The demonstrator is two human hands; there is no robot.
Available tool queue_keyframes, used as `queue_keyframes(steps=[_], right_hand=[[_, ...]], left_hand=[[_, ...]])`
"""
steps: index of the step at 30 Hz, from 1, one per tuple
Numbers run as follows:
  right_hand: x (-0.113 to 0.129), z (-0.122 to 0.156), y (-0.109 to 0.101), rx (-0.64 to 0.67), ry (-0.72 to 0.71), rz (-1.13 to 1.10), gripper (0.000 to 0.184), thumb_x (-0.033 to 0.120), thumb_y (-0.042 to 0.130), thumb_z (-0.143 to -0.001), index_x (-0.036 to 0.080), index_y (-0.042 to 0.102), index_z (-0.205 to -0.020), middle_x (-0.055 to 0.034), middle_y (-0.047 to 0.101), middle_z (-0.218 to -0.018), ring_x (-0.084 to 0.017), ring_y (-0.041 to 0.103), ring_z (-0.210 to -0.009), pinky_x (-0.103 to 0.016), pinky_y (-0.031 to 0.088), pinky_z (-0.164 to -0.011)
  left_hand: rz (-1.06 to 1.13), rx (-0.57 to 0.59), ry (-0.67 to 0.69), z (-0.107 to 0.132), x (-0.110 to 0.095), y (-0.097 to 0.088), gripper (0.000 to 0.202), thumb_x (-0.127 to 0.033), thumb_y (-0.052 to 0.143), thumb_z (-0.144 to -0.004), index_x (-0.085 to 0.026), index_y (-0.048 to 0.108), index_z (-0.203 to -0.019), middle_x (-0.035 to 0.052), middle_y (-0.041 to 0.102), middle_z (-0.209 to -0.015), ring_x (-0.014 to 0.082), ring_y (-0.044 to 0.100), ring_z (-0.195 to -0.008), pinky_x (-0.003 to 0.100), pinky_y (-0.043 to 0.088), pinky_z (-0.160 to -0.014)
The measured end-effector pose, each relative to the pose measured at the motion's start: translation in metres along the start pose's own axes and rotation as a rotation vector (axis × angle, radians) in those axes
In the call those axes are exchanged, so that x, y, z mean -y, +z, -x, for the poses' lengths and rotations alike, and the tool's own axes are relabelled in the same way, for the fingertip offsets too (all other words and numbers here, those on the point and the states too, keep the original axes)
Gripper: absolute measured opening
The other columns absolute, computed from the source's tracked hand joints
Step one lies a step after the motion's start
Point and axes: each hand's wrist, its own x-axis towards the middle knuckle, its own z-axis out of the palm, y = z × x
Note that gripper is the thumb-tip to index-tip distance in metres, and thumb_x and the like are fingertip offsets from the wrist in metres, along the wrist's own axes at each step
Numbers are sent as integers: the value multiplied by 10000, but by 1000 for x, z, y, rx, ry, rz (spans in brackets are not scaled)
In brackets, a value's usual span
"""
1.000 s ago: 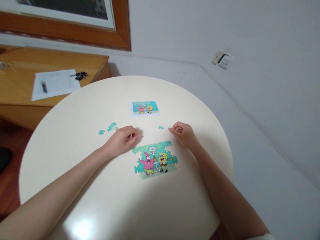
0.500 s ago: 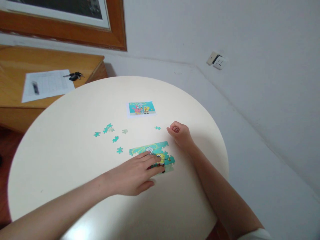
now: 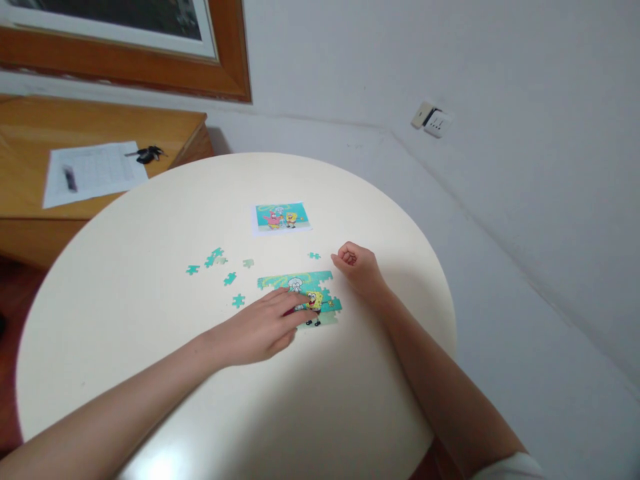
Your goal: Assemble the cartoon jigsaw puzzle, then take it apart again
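My left hand (image 3: 265, 327) lies palm down across a partly assembled jigsaw puzzle (image 3: 327, 305), its fingers stretched out on the cartoon picture and hiding part of it. Along its right side the puzzle has a jagged edge with gaps. To the right of it my right hand (image 3: 357, 270) rests on the table, fingers curled into a loose fist with nothing visible in them. A small loose teal piece (image 3: 314, 255) lies just left of that fist. Several more loose pieces (image 3: 230, 279) are scattered to the left of the puzzle.
A printed reference picture (image 3: 283, 217) lies farther back on the round white table (image 3: 125, 320). On a wooden cabinet (image 3: 165, 123) at the left are a paper sheet (image 3: 100, 173) and keys (image 3: 149, 155). The wall carries a socket (image 3: 437, 124).
My left hand and the puzzle under it have slid away from me and slightly left, and the puzzle has turned a little. My right hand and the loose pieces stay put.
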Motion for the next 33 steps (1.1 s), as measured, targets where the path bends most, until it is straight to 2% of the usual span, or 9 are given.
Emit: queue_keyframes(steps=[7, 11, 14, 17, 21, 24, 28, 33], right_hand=[[-2, 0, 2, -30, -39, -37, 210, 336, 547, -682, 216, 428, -559, 66, 376, -459, -86, 328, -440, -234, 276, -456], [-3, -1, 2, -49, -45, -44, 218, 334, 549, -683, 216, 421, -551, 67, 376, -454, -85, 327, -440, -233, 275, -458], [-3, -1, 2, -52, -55, -40, 219, 329, 552, -683, 216, 421, -549, 67, 375, -456, -85, 330, -442, -234, 279, -462], [-3, -1, 2, -50, -66, -44, 211, 326, 553, -685, 214, 430, -555, 67, 376, -462, -84, 331, -444, -234, 282, -464], [-3, -1, 2, -62, -64, -41, 201, 321, 554, -683, 210, 440, -560, 65, 383, -467, -83, 337, -446, -233, 286, -464], [-4, -1, 3, -70, -67, -48, 195, 321, 550, -679, 209, 447, -556, 64, 383, -467, -84, 338, -445, -235, 288, -462], [-6, -1, 3, -84, -77, -57, 199, 322, 552, -676, 209, 446, -553, 64, 381, -466, -83, 339, -447, -234, 295, -464], [-6, -2, 4, -88, -87, -68, 190, 315, 551, -677, 210, 442, -561, 62, 394, -472, -85, 355, -449, -233, 306, -468]], left_hand=[[2, -34, -27, 0, 8, 3, 365, -157, 451, -849, -188, 505, -1209, 119, 556, -1200, 232, 531, -1074, 403, 447, -931], [26, -171, -78, 1, 13, -1, 296, -173, 417, -867, -193, 546, -1133, 97, 594, -1149, 205, 552, -1046, 360, 461, -897], [29, -340, -263, 4, 27, -12, 268, -118, 358, -826, -163, 590, -953, 74, 641, -943, 173, 591, -866, 305, 485, -759], [-18, -509, -495, 12, 49, -23, 214, -118, 368, -750, -156, 578, -763, 41, 610, -736, 156, 566, -687, 276, 455, -651], [-24, -619, -681, 22, 73, -31, 181, -114, 373, -654, -165, 546, -660, 13, 570, -619, 140, 515, -587, 249, 402, -566], [-13, -640, -709, 23, 77, -31, 173, -125, 374, -637, -168, 541, -643, 4, 558, -593, 134, 494, -559, 243, 384, -548], [0, -640, -687, 22, 75, -25, 165, -134, 376, -635, -173, 536, -620, -5, 528, -564, 129, 469, -529, 245, 372, -538], [18, -696, -701, 21, 74, -22, 157, -149, 374, -651, -176, 521, -603, -16, 489, -525, 122, 441, -503, 248, 357, -534]])
